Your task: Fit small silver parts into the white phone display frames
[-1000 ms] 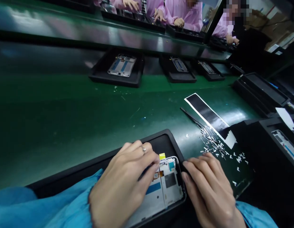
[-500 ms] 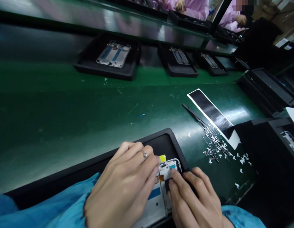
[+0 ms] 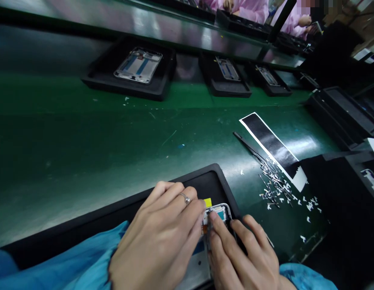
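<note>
A silver phone frame [image 3: 200, 262] lies in a black tray [image 3: 215, 173], with a yellow tab [image 3: 207, 202] at its top edge. My left hand [image 3: 163, 229], wearing a ring, bends over the frame's left side and grips it there, its fingertips mostly hidden. My right hand [image 3: 243, 251] is closed over the right side. Its index fingertip presses near the top of the frame, beside a blue patch, while other fingers curl by the right edge. Whether a small part lies beneath the right fingers cannot be made out.
Right of the tray lie black tweezers [image 3: 247, 143], a black adhesive sheet [image 3: 271, 141] on white backing and a pile of small strips [image 3: 274, 181]. Farther back, trays [image 3: 158, 90] carry phone frames [image 3: 140, 66]. Black trays [image 3: 341, 108] sit at right. People in pink sleeves [image 3: 250, 10] work opposite.
My right index fingertip has slid left across the top of the phone frame, and the right hand covers more of its middle. The nearest back tray appears slightly farther left.
</note>
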Action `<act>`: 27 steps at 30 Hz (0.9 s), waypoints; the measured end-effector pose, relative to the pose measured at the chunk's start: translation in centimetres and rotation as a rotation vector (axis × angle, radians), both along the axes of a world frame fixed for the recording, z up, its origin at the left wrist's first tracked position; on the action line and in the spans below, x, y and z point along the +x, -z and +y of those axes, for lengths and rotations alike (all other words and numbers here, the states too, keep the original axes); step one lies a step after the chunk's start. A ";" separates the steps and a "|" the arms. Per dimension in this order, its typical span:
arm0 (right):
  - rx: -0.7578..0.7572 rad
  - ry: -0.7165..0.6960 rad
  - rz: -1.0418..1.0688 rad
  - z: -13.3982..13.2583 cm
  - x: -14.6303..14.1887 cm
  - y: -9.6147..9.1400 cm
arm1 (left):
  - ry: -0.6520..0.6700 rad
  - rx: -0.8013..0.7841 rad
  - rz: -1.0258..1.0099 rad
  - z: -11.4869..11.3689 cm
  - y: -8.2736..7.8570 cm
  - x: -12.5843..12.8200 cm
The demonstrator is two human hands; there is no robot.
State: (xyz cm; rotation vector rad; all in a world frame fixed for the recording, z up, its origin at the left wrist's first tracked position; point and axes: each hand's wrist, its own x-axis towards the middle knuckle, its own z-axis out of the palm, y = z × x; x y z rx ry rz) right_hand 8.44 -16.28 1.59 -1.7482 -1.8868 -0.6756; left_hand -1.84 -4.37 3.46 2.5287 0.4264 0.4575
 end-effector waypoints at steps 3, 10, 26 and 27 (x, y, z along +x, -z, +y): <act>-0.012 -0.004 -0.001 0.1 0.0 0.0 | -0.022 -0.003 -0.005 -0.3 0.1 0.1; -0.044 -0.024 -0.042 0.1 -0.1 -0.1 | -0.121 -0.040 -0.075 -1.1 1.2 0.1; -0.066 -0.061 -0.021 0.1 0.4 -0.3 | -0.071 0.057 -0.028 -1.0 0.8 -0.2; -0.068 -0.061 -0.031 0.0 0.5 -0.3 | -0.064 0.056 -0.025 -1.0 0.9 -0.2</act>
